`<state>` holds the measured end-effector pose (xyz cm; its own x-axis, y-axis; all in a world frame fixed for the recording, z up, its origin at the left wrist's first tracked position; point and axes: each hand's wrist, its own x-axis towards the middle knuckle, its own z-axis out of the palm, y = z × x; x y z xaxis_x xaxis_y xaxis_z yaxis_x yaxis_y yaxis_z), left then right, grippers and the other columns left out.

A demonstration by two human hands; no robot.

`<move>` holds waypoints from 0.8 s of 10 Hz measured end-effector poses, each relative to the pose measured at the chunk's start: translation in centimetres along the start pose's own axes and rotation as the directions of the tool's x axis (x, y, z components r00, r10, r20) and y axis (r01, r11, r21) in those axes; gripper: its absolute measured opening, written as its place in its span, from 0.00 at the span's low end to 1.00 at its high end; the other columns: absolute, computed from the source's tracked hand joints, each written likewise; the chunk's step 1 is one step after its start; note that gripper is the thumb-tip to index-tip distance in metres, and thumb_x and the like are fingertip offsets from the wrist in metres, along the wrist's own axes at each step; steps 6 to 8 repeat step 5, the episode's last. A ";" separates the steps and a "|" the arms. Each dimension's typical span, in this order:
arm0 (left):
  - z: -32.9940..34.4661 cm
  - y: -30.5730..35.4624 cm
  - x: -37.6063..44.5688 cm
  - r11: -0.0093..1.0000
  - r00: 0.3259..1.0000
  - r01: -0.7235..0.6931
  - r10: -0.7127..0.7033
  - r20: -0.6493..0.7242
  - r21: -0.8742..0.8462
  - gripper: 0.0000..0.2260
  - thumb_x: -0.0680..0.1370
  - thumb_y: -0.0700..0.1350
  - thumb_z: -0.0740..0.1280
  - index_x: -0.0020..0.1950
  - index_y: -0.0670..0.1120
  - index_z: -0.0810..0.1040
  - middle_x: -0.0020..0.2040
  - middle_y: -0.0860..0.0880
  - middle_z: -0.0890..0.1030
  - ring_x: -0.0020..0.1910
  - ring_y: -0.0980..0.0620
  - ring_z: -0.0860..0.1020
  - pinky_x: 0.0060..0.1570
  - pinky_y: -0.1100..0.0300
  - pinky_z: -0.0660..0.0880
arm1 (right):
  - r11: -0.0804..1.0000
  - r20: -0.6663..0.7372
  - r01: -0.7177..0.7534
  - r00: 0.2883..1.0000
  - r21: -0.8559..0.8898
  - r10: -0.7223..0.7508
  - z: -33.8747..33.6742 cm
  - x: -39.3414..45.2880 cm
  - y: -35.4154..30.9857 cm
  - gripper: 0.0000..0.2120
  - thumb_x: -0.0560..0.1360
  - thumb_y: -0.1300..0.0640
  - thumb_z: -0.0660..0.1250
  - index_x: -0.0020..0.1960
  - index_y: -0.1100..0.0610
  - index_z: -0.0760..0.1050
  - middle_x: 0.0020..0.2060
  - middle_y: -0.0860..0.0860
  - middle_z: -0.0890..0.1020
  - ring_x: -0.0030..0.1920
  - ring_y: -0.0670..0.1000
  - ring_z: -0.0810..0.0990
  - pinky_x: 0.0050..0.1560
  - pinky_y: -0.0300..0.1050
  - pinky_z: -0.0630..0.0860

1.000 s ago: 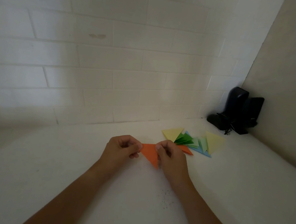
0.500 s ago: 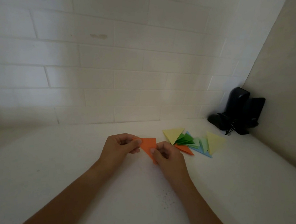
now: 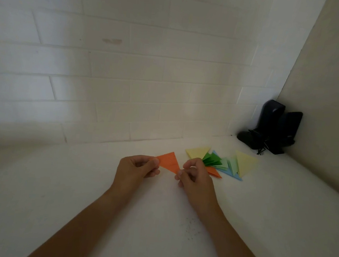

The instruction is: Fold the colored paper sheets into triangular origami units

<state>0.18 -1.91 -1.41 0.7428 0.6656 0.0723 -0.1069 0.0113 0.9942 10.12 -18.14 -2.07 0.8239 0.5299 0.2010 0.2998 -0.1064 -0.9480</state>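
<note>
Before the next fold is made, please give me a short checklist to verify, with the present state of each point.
1. Left hand pinches the orange triangle at its left corner: ok.
2. Right hand pinches its lower tip: ok.
3. Orange triangle is apart from the pile of folded units: ok.
4. Bare counter below the hands for pressing a crease: ok.
5. Edges of the layers are aligned: cannot tell.
6. Black speakers are far from the work: ok.
</note>
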 end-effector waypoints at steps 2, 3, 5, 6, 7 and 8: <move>0.2 -0.3 0.2 0.999 1.000 0.004 -0.005 0.013 0.033 0.08 0.79 0.43 0.73 0.56 0.40 0.85 0.46 0.42 0.88 0.40 0.56 0.85 0.43 0.69 0.79 | 0.995 -0.274 -0.018 0.961 0.095 0.044 -0.2 0.2 0.1 0.05 0.81 0.66 0.64 0.49 0.56 0.74 0.38 0.53 0.85 0.35 0.45 0.84 0.39 0.36 0.78; 0.3 -0.4 0.3 0.998 1.000 0.003 -0.004 0.015 0.066 0.07 0.80 0.42 0.72 0.55 0.41 0.85 0.45 0.43 0.88 0.40 0.56 0.85 0.45 0.67 0.79 | 0.989 -0.428 -0.046 0.898 0.140 0.102 -0.5 0.4 0.4 0.06 0.82 0.63 0.64 0.53 0.53 0.76 0.41 0.50 0.87 0.39 0.41 0.85 0.43 0.34 0.78; 0.4 -0.5 0.4 0.996 1.000 -0.001 0.000 0.015 0.095 0.06 0.81 0.41 0.71 0.55 0.41 0.86 0.45 0.43 0.88 0.41 0.54 0.86 0.47 0.66 0.80 | 0.978 -0.416 -0.141 0.888 0.157 0.195 -0.7 0.6 0.6 0.10 0.81 0.64 0.63 0.58 0.52 0.77 0.46 0.48 0.86 0.40 0.36 0.84 0.39 0.26 0.74; 0.4 -0.5 0.4 0.996 1.000 -0.001 0.000 0.015 0.095 0.06 0.81 0.41 0.71 0.55 0.41 0.86 0.45 0.43 0.88 0.41 0.54 0.86 0.47 0.66 0.80 | 0.978 -0.416 -0.141 0.888 0.157 0.195 -0.7 0.6 0.6 0.10 0.81 0.64 0.63 0.58 0.52 0.77 0.46 0.48 0.86 0.40 0.36 0.84 0.39 0.26 0.74; 0.4 -0.5 0.4 0.996 1.000 -0.001 0.000 0.015 0.095 0.06 0.81 0.41 0.71 0.55 0.41 0.86 0.45 0.43 0.88 0.41 0.54 0.86 0.47 0.66 0.80 | 0.978 -0.416 -0.141 0.888 0.157 0.195 -0.7 0.6 0.6 0.10 0.81 0.64 0.63 0.58 0.52 0.77 0.46 0.48 0.86 0.40 0.36 0.84 0.39 0.26 0.74; 0.4 -0.5 0.4 0.996 1.000 -0.001 0.000 0.015 0.095 0.06 0.81 0.41 0.71 0.55 0.41 0.86 0.45 0.43 0.88 0.41 0.54 0.86 0.47 0.66 0.80 | 0.978 -0.416 -0.141 0.888 0.157 0.195 -0.7 0.6 0.6 0.10 0.81 0.64 0.63 0.58 0.52 0.77 0.46 0.48 0.86 0.40 0.36 0.84 0.39 0.26 0.74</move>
